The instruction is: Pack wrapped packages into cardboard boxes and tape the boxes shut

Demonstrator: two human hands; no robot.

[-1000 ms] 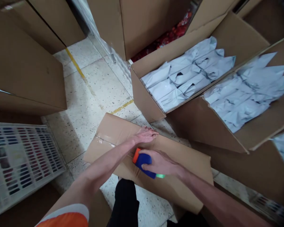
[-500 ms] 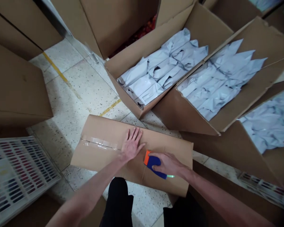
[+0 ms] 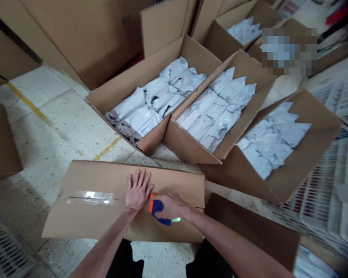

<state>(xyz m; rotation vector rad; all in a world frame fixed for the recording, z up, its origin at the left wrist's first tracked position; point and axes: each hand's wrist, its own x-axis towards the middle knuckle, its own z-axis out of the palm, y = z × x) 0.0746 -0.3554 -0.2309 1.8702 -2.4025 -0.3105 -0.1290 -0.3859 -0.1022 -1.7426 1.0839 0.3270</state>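
A flattish brown cardboard box [image 3: 92, 220] lies closed in front of my knees, with clear tape [image 3: 97, 197] stuck along the left part of its seam. My left hand [image 3: 137, 195] rests flat on the box top, its fingers spread. Just right of it, my right hand [image 3: 171, 206] is closed around a blue and orange tape dispenser [image 3: 161, 220], held low over or against the box's middle. The palm and fingers cover part of the dispenser, and whether its tape touches the cardboard cannot be made out.
Beyond the box stand open cartons [image 3: 153, 144] filled with grey plastic packages [image 3: 162, 96]. White slatted crates [image 3: 319, 185] are at the right and another crate [image 3: 5, 243] at lower left. A carton [image 3: 0, 143] sits on the tiled floor at left.
My view has swung to the right, so the box and both hands appear further left. The left hand still presses on the box and the right still grips the tape dispenser.
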